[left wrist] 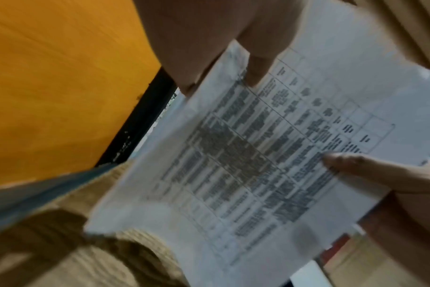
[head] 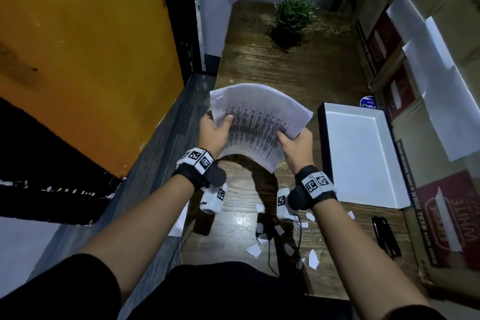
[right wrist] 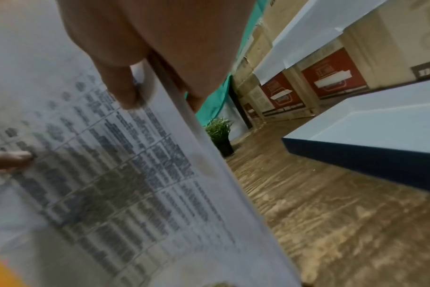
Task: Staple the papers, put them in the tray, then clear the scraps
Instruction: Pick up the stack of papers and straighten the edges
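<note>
Dark wood-grain tabletop [head: 306, 78] fills the centre of the head view, hemmed by an orange panel [head: 78, 54] at the left and stacked cardboard cartons [head: 446, 205] at the right; a small green potted plant [head: 292, 21] is seen at the upper centre. A sheaf of white printed papers [head: 255, 125], covered in a ruled table of dark text, is held above the tabletop at the centre of the frame and bowed upward into an arch; its upper left corner looks crumpled. The left hand [head: 214, 132] is closed on the sheaf's left edge, thumb on the printed face and fingers beneath; the right hand [head: 296, 147] is closed on the lower right edge in the same way, as both wrist views confirm. Whether a staple is already in the corner cannot be told; judged from the grip and the black stapler [head: 385, 236] lying apart at the lower right, the papers are probably being squared or carried. The white shallow rectangular tray with a dark outer wall [head: 322, 143] sits just right of the hands; the next move calls for the sheaf to be flattened and lowered into it. Torn white paper scraps [head: 280, 236] are scattered at the lower centre, not yet cleared.
</note>
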Demonstrator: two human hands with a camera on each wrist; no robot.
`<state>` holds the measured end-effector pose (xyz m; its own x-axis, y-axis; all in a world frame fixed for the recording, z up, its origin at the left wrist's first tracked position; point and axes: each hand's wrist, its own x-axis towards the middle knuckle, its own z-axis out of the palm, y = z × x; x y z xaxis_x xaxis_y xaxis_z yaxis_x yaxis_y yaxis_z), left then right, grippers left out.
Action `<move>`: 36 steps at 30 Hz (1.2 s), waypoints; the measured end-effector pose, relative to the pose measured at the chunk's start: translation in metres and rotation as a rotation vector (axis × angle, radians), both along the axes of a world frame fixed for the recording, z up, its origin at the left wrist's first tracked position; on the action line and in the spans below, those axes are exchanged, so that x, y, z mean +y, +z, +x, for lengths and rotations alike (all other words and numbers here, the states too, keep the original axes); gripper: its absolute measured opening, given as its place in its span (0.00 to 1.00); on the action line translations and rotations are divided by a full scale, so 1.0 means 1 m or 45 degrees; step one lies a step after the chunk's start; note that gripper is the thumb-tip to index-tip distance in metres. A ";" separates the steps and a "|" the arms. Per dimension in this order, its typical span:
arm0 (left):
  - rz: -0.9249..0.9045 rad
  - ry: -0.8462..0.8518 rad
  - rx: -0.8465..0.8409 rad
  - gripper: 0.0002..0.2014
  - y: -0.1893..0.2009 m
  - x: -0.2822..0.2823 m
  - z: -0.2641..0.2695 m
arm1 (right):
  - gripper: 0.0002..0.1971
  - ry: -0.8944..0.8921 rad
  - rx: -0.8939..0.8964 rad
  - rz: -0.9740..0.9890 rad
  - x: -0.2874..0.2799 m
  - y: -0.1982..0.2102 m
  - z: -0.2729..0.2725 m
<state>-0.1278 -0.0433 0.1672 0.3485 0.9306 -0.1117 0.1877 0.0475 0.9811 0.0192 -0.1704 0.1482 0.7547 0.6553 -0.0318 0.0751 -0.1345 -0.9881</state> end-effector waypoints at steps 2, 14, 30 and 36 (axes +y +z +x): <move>0.002 0.033 -0.071 0.18 -0.002 -0.005 -0.001 | 0.13 0.005 0.045 0.035 0.001 -0.001 -0.007; 0.040 -0.160 -0.037 0.20 0.010 0.013 -0.006 | 0.14 -0.023 0.036 0.011 0.011 0.016 0.003; -0.004 -0.094 0.024 0.26 -0.004 -0.014 -0.017 | 0.06 -0.023 0.036 -0.098 -0.003 0.002 -0.011; -0.012 -0.116 -0.024 0.24 0.011 -0.003 -0.023 | 0.15 -0.012 0.031 -0.013 -0.004 0.015 -0.001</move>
<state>-0.1503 -0.0460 0.1783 0.4340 0.8938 -0.1128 0.1731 0.0401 0.9841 0.0179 -0.1745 0.1635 0.7599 0.6474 -0.0574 0.0493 -0.1455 -0.9881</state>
